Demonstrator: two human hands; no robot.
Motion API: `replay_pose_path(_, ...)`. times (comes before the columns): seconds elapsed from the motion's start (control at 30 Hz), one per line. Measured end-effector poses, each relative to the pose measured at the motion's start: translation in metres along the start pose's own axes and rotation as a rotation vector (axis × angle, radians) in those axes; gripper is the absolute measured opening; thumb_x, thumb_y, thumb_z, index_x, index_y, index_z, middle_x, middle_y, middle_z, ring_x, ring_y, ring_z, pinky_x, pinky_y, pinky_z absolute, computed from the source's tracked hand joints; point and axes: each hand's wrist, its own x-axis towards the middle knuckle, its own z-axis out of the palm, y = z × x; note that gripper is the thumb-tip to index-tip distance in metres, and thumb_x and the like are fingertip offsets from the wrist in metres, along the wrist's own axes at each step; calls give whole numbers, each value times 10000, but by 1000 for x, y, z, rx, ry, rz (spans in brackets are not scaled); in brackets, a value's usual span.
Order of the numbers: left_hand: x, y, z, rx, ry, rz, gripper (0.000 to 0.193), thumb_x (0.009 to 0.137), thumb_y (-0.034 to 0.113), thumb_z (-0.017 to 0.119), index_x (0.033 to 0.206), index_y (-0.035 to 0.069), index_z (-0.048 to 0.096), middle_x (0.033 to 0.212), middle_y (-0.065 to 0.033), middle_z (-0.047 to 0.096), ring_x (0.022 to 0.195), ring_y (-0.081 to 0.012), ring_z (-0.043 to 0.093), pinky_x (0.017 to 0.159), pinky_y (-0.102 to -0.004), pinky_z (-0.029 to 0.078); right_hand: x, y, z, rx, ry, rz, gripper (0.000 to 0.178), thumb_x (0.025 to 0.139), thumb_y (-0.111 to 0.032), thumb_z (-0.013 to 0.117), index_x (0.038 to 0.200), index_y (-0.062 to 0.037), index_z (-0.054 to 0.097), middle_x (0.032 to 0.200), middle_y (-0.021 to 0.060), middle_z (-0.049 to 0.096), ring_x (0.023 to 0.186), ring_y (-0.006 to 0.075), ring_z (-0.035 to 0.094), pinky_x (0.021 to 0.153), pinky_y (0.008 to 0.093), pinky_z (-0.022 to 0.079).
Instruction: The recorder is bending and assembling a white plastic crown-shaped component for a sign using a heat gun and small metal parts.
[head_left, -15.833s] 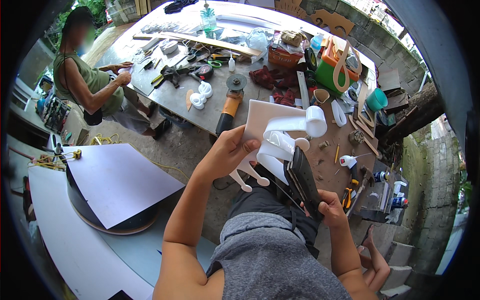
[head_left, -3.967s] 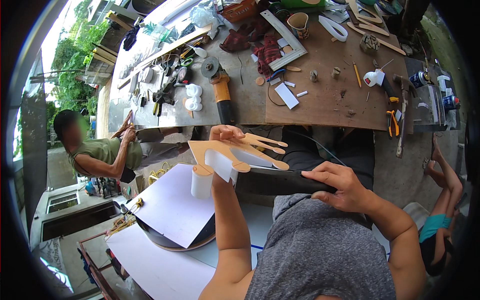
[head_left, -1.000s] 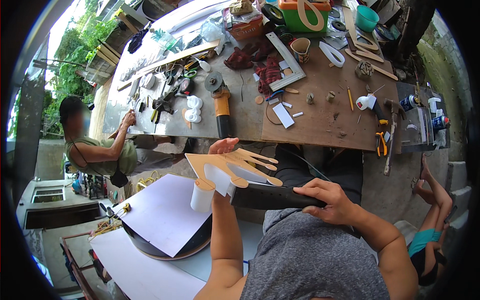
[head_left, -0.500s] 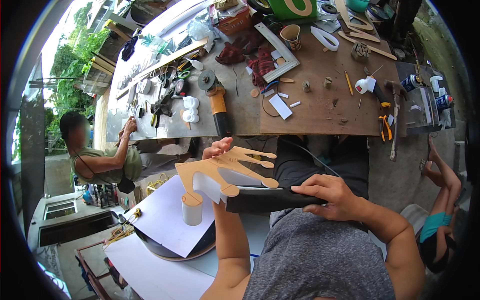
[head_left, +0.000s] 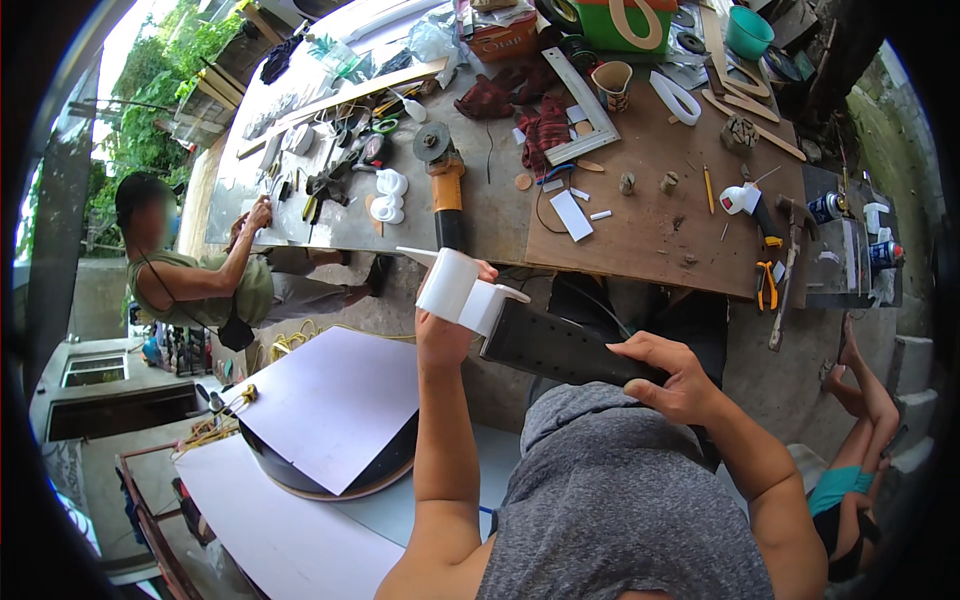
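Note:
My left hand (head_left: 442, 338) grips a crown-shaped cutout (head_left: 447, 285) from behind and below. Its white curved edge band faces me, and its flat tan face is hidden. In my right hand (head_left: 682, 380) is a long black sanding block (head_left: 560, 345) dotted with small holes, thumb on top and fingers wrapped under its near end. The block's far end meets the white edging of the cutout, or lies just in front of it; I cannot tell which.
Across the bench (head_left: 640, 225) lie an angle grinder (head_left: 447, 190), a metal square (head_left: 590, 135), a glue gun (head_left: 742, 200), pliers (head_left: 767, 287) and a hammer (head_left: 794, 265). White sheets (head_left: 330, 400) lie at lower left. A co-worker (head_left: 195, 285) stands left; another person sits right.
The crown cutout has turned from showing its tan face to showing its white edge, and has risen with my left hand. The black block now tilts, its holed side showing.

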Motion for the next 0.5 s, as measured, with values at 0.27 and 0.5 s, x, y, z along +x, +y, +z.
replay_pose_path(0.27, -7, -3, 2, -137, 120, -104, 563, 958, 135, 650, 1447, -71, 464, 1318, -125, 636, 1209, -204, 624, 1023, -340, 487, -5, 11, -4, 92, -9, 94, 484, 933, -270, 745, 1301, 26, 634, 1031, 88, 649, 920, 151, 602, 833, 282, 479)
replay_pose_path(0.5, -4, 3, 10, -5, 144, -107, 345, 1012, 161, 622, 1306, -19, 602, 1204, -117, 690, 1111, -213, 669, 986, -364, 510, -4, 17, -4, 211, -8, 125, 512, 959, -294, 728, 1320, 49, 608, 1032, 50, 625, 905, 112, 575, 815, 253, 471)
